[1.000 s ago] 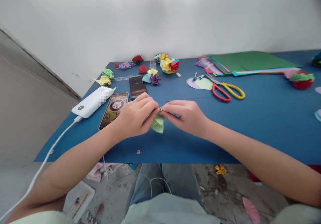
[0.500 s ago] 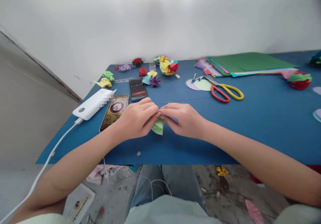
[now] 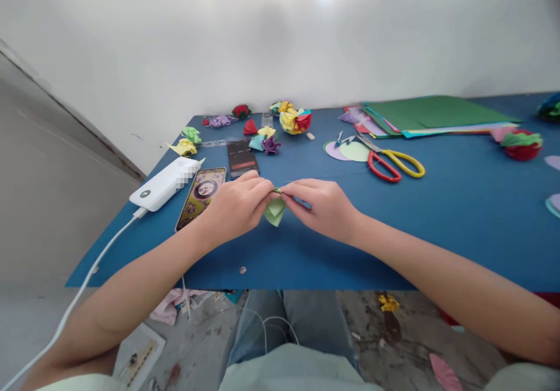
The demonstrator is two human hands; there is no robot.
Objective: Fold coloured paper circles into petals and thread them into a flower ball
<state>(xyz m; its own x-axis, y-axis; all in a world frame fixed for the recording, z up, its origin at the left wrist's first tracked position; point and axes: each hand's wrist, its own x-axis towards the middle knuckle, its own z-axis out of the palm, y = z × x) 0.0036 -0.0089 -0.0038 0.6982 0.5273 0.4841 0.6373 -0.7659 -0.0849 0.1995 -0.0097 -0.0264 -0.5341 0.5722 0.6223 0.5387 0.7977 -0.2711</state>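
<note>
A folded piece of light green paper [image 3: 275, 212] hangs between my two hands over the near part of the blue table. My left hand [image 3: 240, 204] pinches its gathered top between thumb and fingers. Fingertips of my right hand [image 3: 321, 207] close on the same gathered top from the right, almost touching the left fingertips. The exact grip there is partly hidden by the fingers. Behind my right hand a thin needle-like line with thread [image 3: 324, 177] runs across the table toward the scissors [image 3: 396, 163], which have one red and one yellow handle.
To the left lie a white power bank [image 3: 164, 184] with a cable and two phones, a patterned one [image 3: 201, 195] and a dark one [image 3: 242, 157]. Several paper flowers [image 3: 295, 121] line the back. Paper circles [image 3: 345, 150] and a stack of coloured sheets [image 3: 437, 114] are at right.
The green paper is turned slightly, and its gathered top shows again between my fingertips after being covered half a second ago. Both hands stay in nearly the same place.
</note>
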